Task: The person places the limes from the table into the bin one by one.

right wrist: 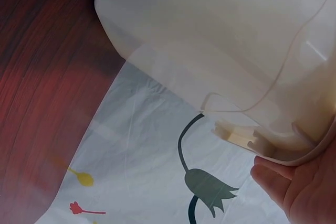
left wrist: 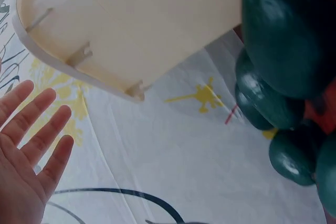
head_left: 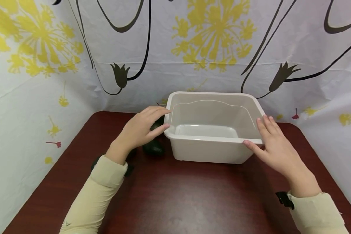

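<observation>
Surface of dark-red wood grain (head_left: 190, 195) carries our off-white rectangular plastic tub (head_left: 207, 151) near its far edge. Our left hand (head_left: 137, 128), fingers wide, hovers beside the tub; our right hand (head_left: 276, 149) rests straight fingers on it. Glossy dark-green rounded objects (head_left: 153, 149) lie toward the left edge.

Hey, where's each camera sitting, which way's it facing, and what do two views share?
Head: on the head, facing forward and down at the bin on the table; left grip, right grip and both sleeves show.
Left wrist: on that wrist, facing the bin's outside, dark green objects and patterned cloth; part of the left grip shows.
Right wrist: on that wrist, facing the bin, table and patterned cloth; part of the right grip shows.
Head and left wrist views share the bin and dark green objects.
</observation>
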